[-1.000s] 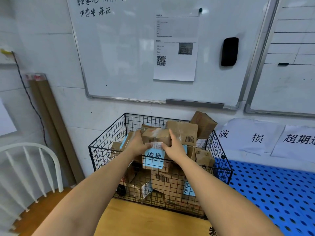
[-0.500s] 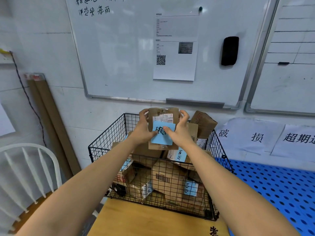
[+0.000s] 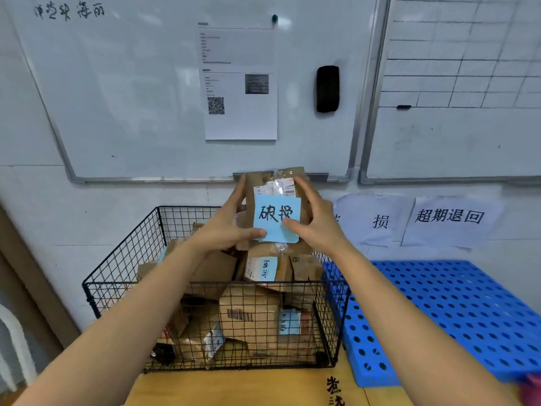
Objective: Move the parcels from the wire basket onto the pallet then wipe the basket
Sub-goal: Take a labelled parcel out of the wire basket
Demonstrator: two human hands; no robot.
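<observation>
A brown cardboard parcel (image 3: 260, 183) with a white shipping label and a blue handwritten note hangs upright above the black wire basket (image 3: 126, 259). My left hand (image 3: 225, 227) grips its left side, thumb across the note's lower edge. My right hand (image 3: 316, 221) grips its right side, thumb on the note. Several more brown parcels (image 3: 248, 315) fill the basket, some with blue notes. The blue perforated plastic pallet (image 3: 456, 312) lies just right of the basket.
Two whiteboards hang on the wall behind, with a pinned sheet (image 3: 240, 83) and a black eraser (image 3: 328, 89). Paper signs (image 3: 448, 221) are taped above the pallet. The basket stands on a wooden surface (image 3: 248, 388). A white chair (image 3: 14, 341) and brown boards (image 3: 26, 276) stand at left.
Both hands have lifted the parcel out of the basket pile and raised it higher, turning the blue note towards me. The view has moved closer.
</observation>
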